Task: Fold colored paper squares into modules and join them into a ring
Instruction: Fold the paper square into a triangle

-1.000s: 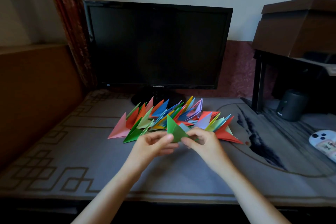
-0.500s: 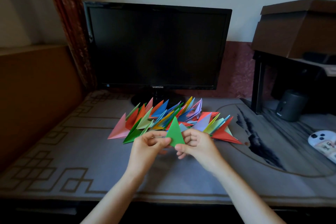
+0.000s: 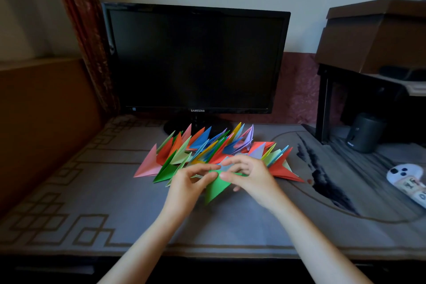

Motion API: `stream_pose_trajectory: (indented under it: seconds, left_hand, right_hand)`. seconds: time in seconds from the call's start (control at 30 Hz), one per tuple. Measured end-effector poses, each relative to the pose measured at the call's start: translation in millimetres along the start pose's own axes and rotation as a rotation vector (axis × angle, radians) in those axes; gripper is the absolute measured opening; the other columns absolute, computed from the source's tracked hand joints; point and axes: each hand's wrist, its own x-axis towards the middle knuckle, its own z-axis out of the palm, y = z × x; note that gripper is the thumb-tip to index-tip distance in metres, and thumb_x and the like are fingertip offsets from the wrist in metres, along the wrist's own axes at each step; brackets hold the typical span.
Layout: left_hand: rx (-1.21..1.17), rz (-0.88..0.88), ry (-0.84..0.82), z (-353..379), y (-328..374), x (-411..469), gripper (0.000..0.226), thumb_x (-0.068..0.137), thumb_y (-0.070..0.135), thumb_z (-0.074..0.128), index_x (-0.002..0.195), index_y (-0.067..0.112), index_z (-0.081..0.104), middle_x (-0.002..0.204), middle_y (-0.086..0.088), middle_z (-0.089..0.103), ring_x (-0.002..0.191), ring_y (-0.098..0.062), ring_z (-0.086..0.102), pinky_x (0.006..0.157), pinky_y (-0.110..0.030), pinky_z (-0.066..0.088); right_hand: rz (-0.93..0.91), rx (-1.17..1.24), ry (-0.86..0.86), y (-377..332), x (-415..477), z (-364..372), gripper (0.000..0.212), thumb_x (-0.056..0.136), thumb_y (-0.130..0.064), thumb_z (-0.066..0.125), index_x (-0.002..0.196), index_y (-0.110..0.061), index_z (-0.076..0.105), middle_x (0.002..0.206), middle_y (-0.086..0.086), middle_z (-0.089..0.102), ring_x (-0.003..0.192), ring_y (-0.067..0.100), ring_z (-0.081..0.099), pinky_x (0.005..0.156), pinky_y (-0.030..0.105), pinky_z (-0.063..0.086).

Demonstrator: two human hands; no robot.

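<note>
The left hand [image 3: 184, 191] and the right hand [image 3: 255, 182] meet just above the table [image 3: 110, 193], forward of its near edge and about midway along it. Both grip one green module [image 3: 217, 189]. The left thumb and forefinger pinch its upper edge. The right thumb presses the same edge from the other side, while the remaining right fingers are loosely spread above it.

Half a second ago the module's tip pointed up, away from the person. The tip now points down toward the near edge, so the piece has been turned over. The hands sit slightly lower and closer together than before.

Just behind the hands lies the pile of folded modules [image 3: 202, 145] in many colours, unchanged. A pink module [image 3: 148, 166] marks its left end and a red module [image 3: 281, 169] its right end.

Behind the pile, a dark Samsung monitor [image 3: 196, 60] stands at the far edge. Toward the right edge lie a white controller [image 3: 405, 176] and a dark cylinder [image 3: 364, 132], beneath a cardboard box [image 3: 378, 34].
</note>
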Motion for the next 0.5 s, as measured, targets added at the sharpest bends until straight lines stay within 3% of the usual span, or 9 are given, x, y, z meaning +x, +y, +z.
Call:
stream_pose_trajectory:
  seconds: [0.07, 0.13, 0.2, 0.33, 0.5]
  left_hand:
    - [0.031, 0.020, 0.022, 2, -1, -1, 0.019, 0.080, 0.014, 0.071, 0.095, 0.025, 0.070, 0.081, 0.010, 0.070, 0.077, -0.008, 0.066, 0.070, -0.032, 0.055]
    - [-0.056, -0.063, 0.028, 5, -2, -4, 0.034, 0.076, 0.009, 0.074, 0.107, 0.018, 0.062, 0.083, -0.005, 0.070, 0.074, -0.017, 0.070, 0.066, -0.034, 0.058]
    - [-0.179, -0.155, -0.006, 5, -1, -8, 0.038, 0.074, -0.003, 0.073, 0.105, 0.012, 0.058, 0.081, -0.017, 0.066, 0.063, -0.022, 0.071, 0.058, -0.029, 0.057]
    - [-0.116, -0.155, -0.020, 0, -4, -6, 0.031, 0.073, -0.010, 0.072, 0.095, 0.009, 0.062, 0.071, -0.011, 0.065, 0.056, -0.016, 0.068, 0.052, -0.021, 0.053]
    - [0.061, -0.106, -0.013, 4, -7, -4, 0.026, 0.074, -0.006, 0.072, 0.094, 0.009, 0.065, 0.073, -0.008, 0.061, 0.056, -0.017, 0.065, 0.055, -0.025, 0.055]
  right_hand:
    - [-0.028, -0.030, 0.025, 3, 3, 4, 0.019, 0.078, -0.002, 0.071, 0.081, -0.020, 0.066, 0.080, 0.005, 0.067, 0.066, 0.005, 0.061, 0.047, 0.024, 0.048]
    - [-0.047, 0.018, 0.091, 7, 5, 6, 0.021, 0.078, 0.004, 0.069, 0.077, -0.016, 0.065, 0.074, 0.006, 0.064, 0.058, 0.006, 0.059, 0.043, 0.023, 0.047]
    - [-0.034, 0.055, 0.145, 12, 3, 8, 0.023, 0.077, 0.008, 0.068, 0.076, -0.014, 0.063, 0.067, 0.005, 0.062, 0.052, 0.007, 0.057, 0.040, 0.022, 0.047]
    - [0.033, 0.059, 0.125, 22, -2, 5, 0.020, 0.081, 0.011, 0.062, 0.079, -0.009, 0.062, 0.054, -0.001, 0.062, 0.045, 0.012, 0.061, 0.040, 0.020, 0.046]
    - [0.049, -0.026, 0.143, 27, -7, 0, 0.026, 0.083, 0.011, 0.059, 0.080, -0.014, 0.063, 0.068, 0.009, 0.056, 0.044, 0.014, 0.059, 0.041, 0.020, 0.044]
